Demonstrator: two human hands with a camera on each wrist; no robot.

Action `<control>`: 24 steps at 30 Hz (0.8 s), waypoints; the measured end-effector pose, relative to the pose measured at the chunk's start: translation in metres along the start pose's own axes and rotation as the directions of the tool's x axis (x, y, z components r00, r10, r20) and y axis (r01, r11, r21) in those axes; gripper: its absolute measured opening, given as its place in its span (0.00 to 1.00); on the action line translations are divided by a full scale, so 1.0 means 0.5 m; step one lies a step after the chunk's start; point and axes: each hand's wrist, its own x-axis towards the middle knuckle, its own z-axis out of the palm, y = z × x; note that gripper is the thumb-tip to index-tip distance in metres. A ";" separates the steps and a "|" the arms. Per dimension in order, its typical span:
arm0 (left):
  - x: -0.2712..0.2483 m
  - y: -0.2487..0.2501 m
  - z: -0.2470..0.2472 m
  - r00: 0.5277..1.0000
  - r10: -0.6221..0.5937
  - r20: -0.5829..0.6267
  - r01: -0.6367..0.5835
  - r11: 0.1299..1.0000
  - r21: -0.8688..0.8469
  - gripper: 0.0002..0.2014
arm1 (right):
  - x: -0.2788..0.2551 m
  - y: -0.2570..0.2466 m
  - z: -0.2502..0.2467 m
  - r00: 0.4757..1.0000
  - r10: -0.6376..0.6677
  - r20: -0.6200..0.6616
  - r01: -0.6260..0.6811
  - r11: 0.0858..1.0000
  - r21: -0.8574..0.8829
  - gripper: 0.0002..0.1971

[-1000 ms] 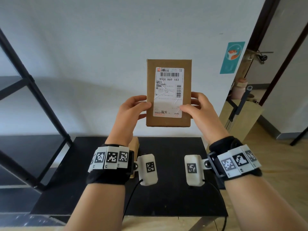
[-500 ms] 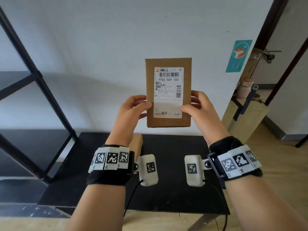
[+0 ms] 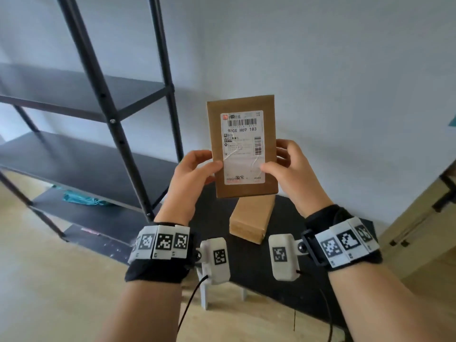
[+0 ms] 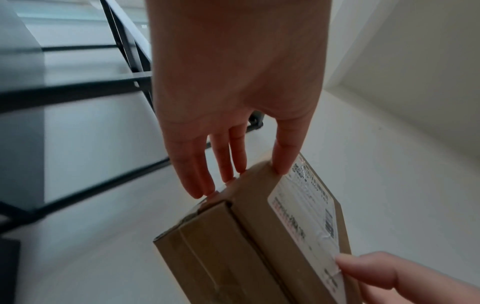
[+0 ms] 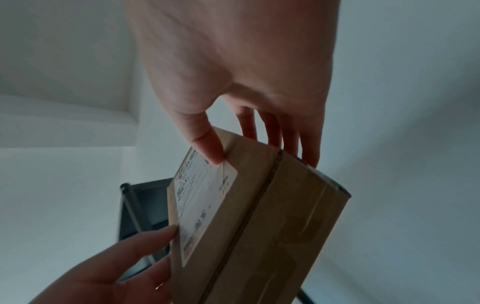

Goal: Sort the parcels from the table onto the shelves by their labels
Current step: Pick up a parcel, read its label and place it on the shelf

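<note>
1. Brown cardboard parcel [image 3: 243, 146] held upright in the air, above the far part of the black table [image 3: 249, 280], label side facing the person.
2. White shipping label [image 3: 243, 146] covers most of the front: barcode at top, "900X H69 183" under it, small barcode on right edge, rest too small to read.
3. Left hand [image 3: 191, 174] pinches parcel's left edge, thumb on front, fingers behind.
4. Right hand [image 3: 290, 166] pinches right edge same way, thumb on label.
5. Bottom flap taped, seam runs lengthwise.
6. 2nd cardboard parcel [image 3: 250, 218] lies on table, just below the held one.
7. Black metal shelves [image 3: 111, 119] stand left; teal bag [image 3: 84, 198] on a low shelf.
</note>
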 end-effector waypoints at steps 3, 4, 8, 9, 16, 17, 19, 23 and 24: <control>-0.029 0.004 -0.128 0.997 -0.001 -0.081 0.000 1.000 -0.006 0.14 | -0.013 -0.041 0.119 0.997 -0.020 0.073 0.019 1.000 0.012 0.22; -0.039 0.005 -0.171 0.994 -0.002 -0.108 0.000 1.000 -0.013 0.13 | -0.020 -0.055 0.160 0.995 -0.021 0.101 0.020 1.000 0.018 0.22; -0.083 0.012 -0.352 0.976 -0.030 -0.216 0.023 0.999 -0.034 0.12 | -0.054 -0.109 0.334 0.974 -0.032 0.225 0.023 0.999 0.046 0.22; -0.094 0.012 -0.398 0.969 -0.033 -0.244 0.026 0.999 -0.033 0.13 | -0.063 -0.123 0.380 0.966 -0.038 0.257 0.025 0.998 0.054 0.22; -0.168 0.007 -0.686 0.915 -0.055 -0.399 0.043 0.998 -0.038 0.12 | -0.123 -0.207 0.673 0.917 -0.058 0.396 0.025 0.996 0.087 0.24; -0.178 0.008 -0.722 0.908 -0.056 -0.416 0.047 0.998 -0.032 0.12 | -0.129 -0.216 0.710 0.908 -0.059 0.414 0.024 0.996 0.089 0.24; -0.194 0.013 -0.787 0.894 -0.060 -0.444 0.056 0.998 -0.022 0.12 | -0.137 -0.235 0.781 0.889 -0.060 0.454 0.020 0.996 0.092 0.25; -0.207 0.015 -0.896 0.853 -0.062 -0.518 0.055 0.998 -0.028 0.12 | -0.136 -0.270 0.907 0.841 -0.075 0.535 0.027 0.995 0.098 0.25; -0.206 0.014 -0.920 0.840 -0.064 -0.539 0.056 0.998 -0.032 0.13 | -0.132 -0.277 0.936 0.829 -0.080 0.554 0.027 0.994 0.102 0.25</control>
